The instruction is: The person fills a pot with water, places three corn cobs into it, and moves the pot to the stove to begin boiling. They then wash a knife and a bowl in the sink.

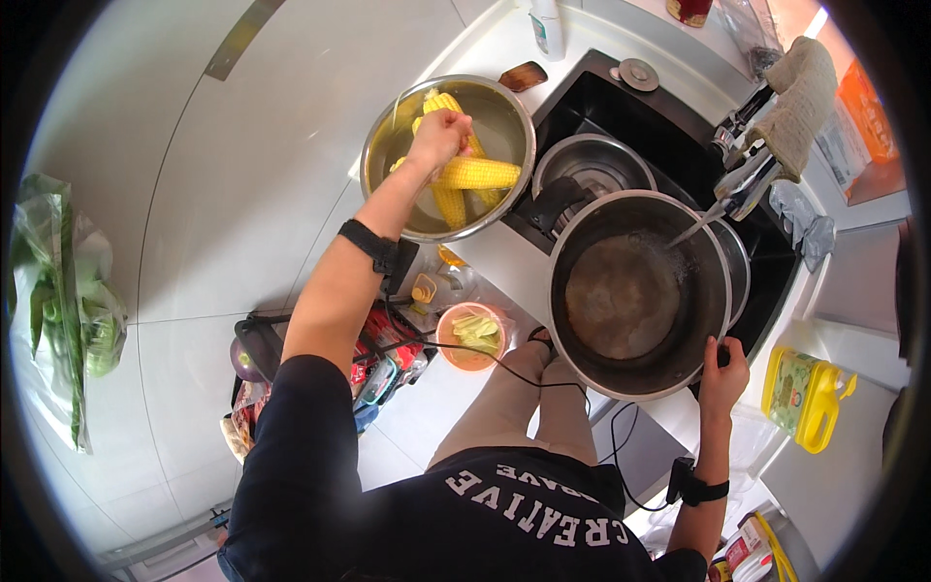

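On the left, a steel basin (525,109) contains water and several cobs of yellow corn (484,174). My left hand (442,138) is over the basin, right above the cobs, with its fingers curled together. Whether it grips a cob is not clear. My right hand (726,369) holds the near right side of a large metal pot (709,305) by its dark handle. Water runs from the faucet (749,185) into the pot, where it foams near the far wall. Shallow water covers the stained brown bottom.
The pot rests over a black sink (658,127) that also holds a smaller steel pan (560,149). A wooden spatula end (524,76) lies beside the basin. A yellow jug (818,411) stands at right. Below are a pink bin (441,349) and a thin black cable (509,372).
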Tool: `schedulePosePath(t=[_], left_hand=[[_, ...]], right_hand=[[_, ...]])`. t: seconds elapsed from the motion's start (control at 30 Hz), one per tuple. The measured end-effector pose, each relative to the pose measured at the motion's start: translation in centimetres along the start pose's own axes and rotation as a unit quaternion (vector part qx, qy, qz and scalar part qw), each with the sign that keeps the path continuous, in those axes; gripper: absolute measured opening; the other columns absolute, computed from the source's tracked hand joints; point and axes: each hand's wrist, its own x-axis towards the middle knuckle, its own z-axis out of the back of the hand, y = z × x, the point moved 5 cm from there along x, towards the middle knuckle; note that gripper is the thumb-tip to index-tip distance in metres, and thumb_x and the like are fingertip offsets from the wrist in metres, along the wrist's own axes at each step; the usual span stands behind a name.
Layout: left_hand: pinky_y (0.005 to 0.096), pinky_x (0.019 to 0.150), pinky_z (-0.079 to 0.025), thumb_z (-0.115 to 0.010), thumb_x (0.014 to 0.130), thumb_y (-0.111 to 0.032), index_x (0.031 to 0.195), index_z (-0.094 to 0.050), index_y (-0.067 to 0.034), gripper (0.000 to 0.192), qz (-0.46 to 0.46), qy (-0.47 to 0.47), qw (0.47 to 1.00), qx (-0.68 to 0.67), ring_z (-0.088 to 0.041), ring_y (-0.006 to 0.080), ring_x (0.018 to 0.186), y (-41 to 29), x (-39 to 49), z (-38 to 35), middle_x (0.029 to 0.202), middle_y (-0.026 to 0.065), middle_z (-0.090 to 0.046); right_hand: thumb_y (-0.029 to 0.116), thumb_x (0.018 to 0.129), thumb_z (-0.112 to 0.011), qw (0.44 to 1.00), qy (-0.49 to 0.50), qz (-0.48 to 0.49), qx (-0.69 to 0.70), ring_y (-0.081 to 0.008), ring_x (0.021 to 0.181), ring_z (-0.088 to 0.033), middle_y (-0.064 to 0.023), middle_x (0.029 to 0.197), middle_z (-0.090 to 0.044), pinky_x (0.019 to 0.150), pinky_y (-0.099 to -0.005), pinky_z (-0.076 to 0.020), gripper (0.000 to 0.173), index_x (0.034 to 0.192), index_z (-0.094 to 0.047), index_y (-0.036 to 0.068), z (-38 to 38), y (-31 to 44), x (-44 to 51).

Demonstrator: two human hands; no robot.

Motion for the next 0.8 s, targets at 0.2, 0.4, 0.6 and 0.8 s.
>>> schedulePosePath(t=[0.2, 0.4, 0.6, 0.8], left_hand=[[0.0222, 0.054, -0.041, -0.052, 0.091, -0.009, 0.088, -0.058, -0.001, 0.01, -0.137, -0.069, 0.985, 0.081, -0.048, 0.0087, 0.059, -6.3, -0.1, 5.4, 0.073, 0.0029, -0.055], [0.0227, 0.062, -0.046, -0.057, 0.09, -0.01, 0.09, -0.057, 0.001, 0.011, -0.123, -0.065, 0.984, -0.11, -0.052, 0.0111, 0.063, -8.4, -1.8, 9.2, 0.078, 0.0047, -0.059], [0.0267, 0.07, -0.053, -0.058, 0.088, -0.004, 0.096, -0.057, 0.0, 0.008, -0.078, -0.056, 0.968, -0.233, -0.064, 0.0193, 0.081, -5.0, -7.4, 10.2, 0.088, 0.0123, -0.064], [0.0275, 0.085, -0.047, -0.066, 0.08, 0.004, 0.104, -0.055, -0.001, 0.027, -0.097, -0.086, 0.964, -0.23, -0.065, 0.0177, 0.085, -1.2, -16.5, 12.2, 0.085, 0.0129, -0.069]], right_hand=[[0.019, 0.084, -0.065, 1.0, -0.001, 0.008, 0.003, -0.0292, 0.062, -0.056, -0.0142, 0.067, -0.059, 0.057, -0.0369, -0.0428, 0.022, 0.079, -0.058, -0.001, 0.0, -0.1, 0.0], [0.02, 0.084, -0.065, 1.0, -0.003, 0.008, 0.004, -0.0293, 0.061, -0.056, -0.0136, 0.067, -0.059, 0.057, -0.0372, -0.043, 0.022, 0.08, -0.058, 0.0, -0.2, -0.4, -0.1], [0.021, 0.084, -0.065, 1.0, -0.001, 0.009, -0.001, -0.0271, 0.061, -0.058, -0.0128, 0.069, -0.061, 0.058, -0.036, -0.0445, 0.023, 0.081, -0.059, 0.0, -0.2, -0.1, 0.1], [0.021, 0.086, -0.065, 0.999, 0.021, 0.018, 0.017, -0.0173, 0.062, -0.057, -0.0107, 0.069, -0.062, 0.059, -0.0303, -0.045, 0.022, 0.084, -0.06, -0.001, -0.3, -0.5, 0.5]])
